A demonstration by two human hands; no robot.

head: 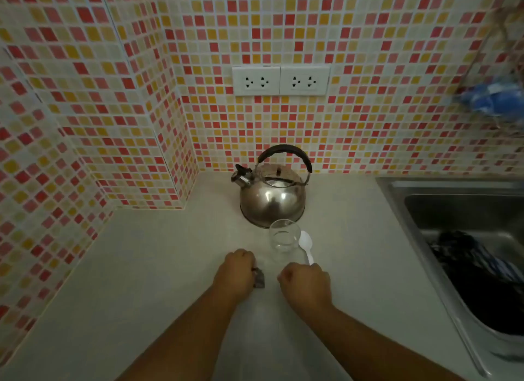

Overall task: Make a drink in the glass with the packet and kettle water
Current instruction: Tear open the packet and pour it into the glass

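Note:
A steel kettle [272, 199] with a black arched handle stands near the back wall. In front of it an empty clear glass [283, 239] stands upright, and a white plastic spoon [306, 246] lies just to its right. My left hand [236, 271] is closed around a small dark packet [259, 280], of which only one end shows at the fingers. My right hand [306, 284] is curled into a fist just right of the packet, close below the spoon's handle; I see nothing in it.
The pale counter [141, 281] meets mosaic-tiled walls at the left and back, with two white double sockets [280, 80] above the kettle. A steel sink [465, 239] holding dark items lies at the right. Something blue [493, 100] hangs at the upper right.

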